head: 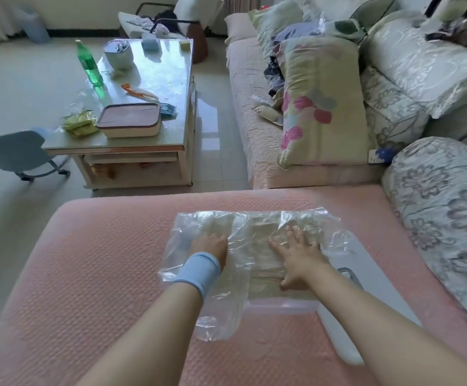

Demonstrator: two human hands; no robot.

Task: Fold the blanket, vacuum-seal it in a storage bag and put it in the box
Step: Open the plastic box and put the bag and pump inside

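A clear plastic storage bag (243,246) holding a folded pale blanket (265,232) lies on the pink sofa seat, over a transparent box whose rim (282,304) shows at the bag's near edge. My left hand (211,245), with a blue wristband, presses on the bag's left part; its fingertips are hidden under a fold of plastic. My right hand (296,254) lies flat with spread fingers on the bag's right part. Loose empty plastic trails off toward me on the left.
A white lid (340,338) with a handle lies to the right of the box. A floral bolster (446,218) borders the seat on the right. Ahead stand a cluttered glass coffee table (143,146) and a sofa piled with a pillow (321,107).
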